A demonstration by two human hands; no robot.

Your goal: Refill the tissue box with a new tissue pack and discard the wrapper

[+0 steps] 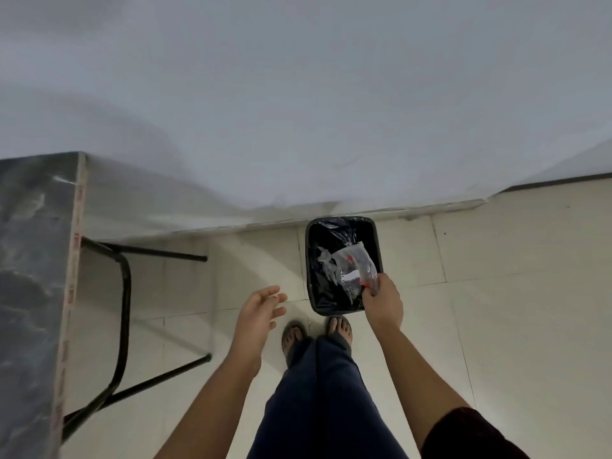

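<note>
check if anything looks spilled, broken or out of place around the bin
Nothing stands out. The bin sits upright on the tiled floor by the wall, its black liner in place. The right hand holds the clear wrapper over the opening; the left hand is empty. No litter shows on the floor.

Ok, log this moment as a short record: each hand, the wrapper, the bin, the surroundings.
right hand: shut on the clear plastic wrapper, held over the bin
left hand: open, holding nothing, out over the floor
wrapper: crumpled, red print, not yet released
bin: black, lined with a dark bag, on the tiled floor by the wall, some clear plastic inside
table: dark marbled top, black metal legs, at left
tissue box: out of view
</note>
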